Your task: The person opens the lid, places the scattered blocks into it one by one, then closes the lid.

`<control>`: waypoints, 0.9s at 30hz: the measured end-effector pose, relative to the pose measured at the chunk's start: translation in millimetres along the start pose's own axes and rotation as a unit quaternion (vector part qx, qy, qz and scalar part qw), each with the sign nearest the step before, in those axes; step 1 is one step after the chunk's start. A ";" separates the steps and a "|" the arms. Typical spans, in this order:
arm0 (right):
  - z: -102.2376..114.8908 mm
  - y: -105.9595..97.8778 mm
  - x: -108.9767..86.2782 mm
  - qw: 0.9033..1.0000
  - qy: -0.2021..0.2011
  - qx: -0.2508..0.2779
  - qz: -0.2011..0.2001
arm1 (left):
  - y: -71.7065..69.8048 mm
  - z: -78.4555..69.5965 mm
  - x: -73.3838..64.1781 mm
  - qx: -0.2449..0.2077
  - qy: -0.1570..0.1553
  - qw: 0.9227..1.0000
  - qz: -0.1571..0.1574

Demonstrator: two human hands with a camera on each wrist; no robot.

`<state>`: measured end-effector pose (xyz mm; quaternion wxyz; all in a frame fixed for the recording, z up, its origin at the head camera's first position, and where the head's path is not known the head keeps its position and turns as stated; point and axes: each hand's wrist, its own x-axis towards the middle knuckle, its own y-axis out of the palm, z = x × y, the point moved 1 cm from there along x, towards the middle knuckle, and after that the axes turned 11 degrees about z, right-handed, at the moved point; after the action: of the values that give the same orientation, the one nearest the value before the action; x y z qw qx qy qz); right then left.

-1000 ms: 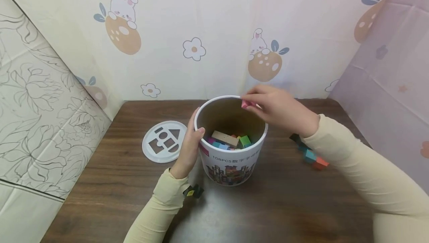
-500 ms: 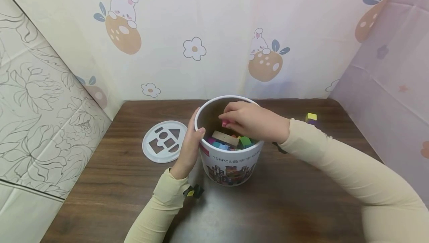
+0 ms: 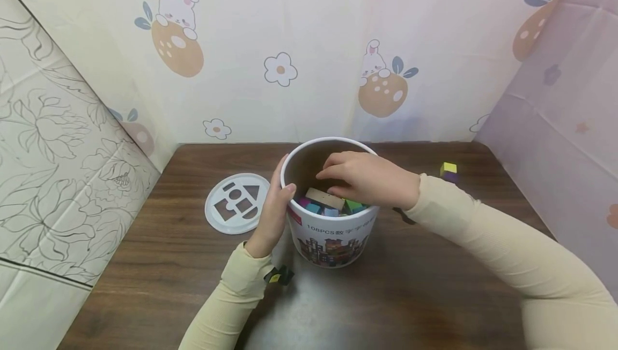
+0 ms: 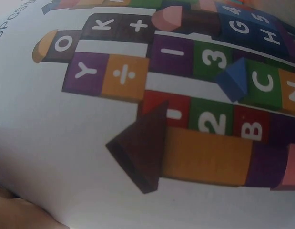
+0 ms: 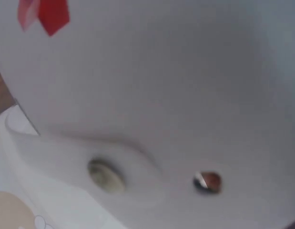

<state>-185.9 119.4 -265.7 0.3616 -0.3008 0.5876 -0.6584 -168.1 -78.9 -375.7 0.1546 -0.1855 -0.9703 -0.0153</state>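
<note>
A white bucket [image 3: 333, 228] printed with toy-block pictures stands on the table. My left hand [image 3: 275, 208] grips its left side, thumb hooked over the rim and fingers along the outside. Over the right rim, my right hand [image 3: 369, 178] reaches inside, thumb and fingers spread apart with nothing visible between them. Beneath it lie colored wooden blocks, among them a long plain-wood block [image 3: 324, 198] and a blue block [image 3: 313, 208]. The printed bucket wall [image 4: 56, 138] fills the left wrist view. In the right wrist view, the white wall [image 5: 185, 86] appears up close with a hole.
Left of the bucket lies a round white lid [image 3: 236, 227] with shaped cutouts. At the back right of the brown wooden table [image 3: 434, 296] sit a yellow block [image 3: 449, 167] and a purple block [image 3: 450, 177]. A patterned curtain [image 3: 309, 103] hangs along the back edge.
My right hand moved left and down into the bucket with a pink block, then let it go; the block no longer shows. My left hand kept its grip on the bucket.
</note>
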 end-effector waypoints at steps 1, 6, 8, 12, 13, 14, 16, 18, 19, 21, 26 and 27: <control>0.0 -0.7 -1.4 1.000 0.000 -0.001 -0.001 | 0.1 -0.3 0.0 0.000 0.000 1.000 0.001; -3.9 -4.1 -11.5 1.000 0.007 0.006 -0.022 | 0.2 -0.5 0.6 0.001 0.003 1.000 0.001; -6.8 -5.3 -17.1 0.999 0.012 0.008 -0.039 | 0.1 -0.2 0.7 0.003 0.003 1.000 0.000; -14.4 -7.5 -32.0 0.995 0.007 0.009 -0.096 | -0.4 0.1 0.4 0.001 0.008 1.000 0.000; -16.5 -7.8 -36.3 0.994 0.004 0.008 -0.113 | -0.4 0.3 0.1 0.000 0.008 1.000 0.000; -18.5 -8.2 -40.8 0.991 0.001 0.007 -0.131 | -0.4 0.3 -0.1 0.000 0.008 1.000 -0.001; -22.6 -9.2 -49.5 0.987 0.000 0.007 -0.161 | -0.4 0.2 -0.6 0.001 0.007 1.000 -0.002; -26.9 -9.9 -58.0 0.983 0.010 0.008 -0.181 | -0.3 -0.5 -1.1 -0.001 0.006 1.000 -0.003; -29.1 -10.0 -62.4 0.982 0.019 0.008 -0.187 | -0.2 -0.8 -1.2 -0.001 0.006 1.000 -0.004; -34.3 -9.0 -71.1 0.981 0.047 0.011 -0.188 | -0.3 -1.0 -1.4 -0.003 0.007 1.000 -0.003; -51.6 3.4 -93.2 0.977 0.141 0.027 -0.159 | 0.3 -1.5 -0.7 -0.009 0.006 1.000 0.000; -55.7 7.6 -97.8 0.975 0.158 0.033 -0.153 | 0.5 -1.6 -0.5 -0.012 0.006 1.000 0.001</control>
<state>-176.2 231.1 -277.6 0.1693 -0.2672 0.5625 -0.7638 -167.1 -78.8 -374.4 0.1581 -0.1883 -0.9689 -0.0282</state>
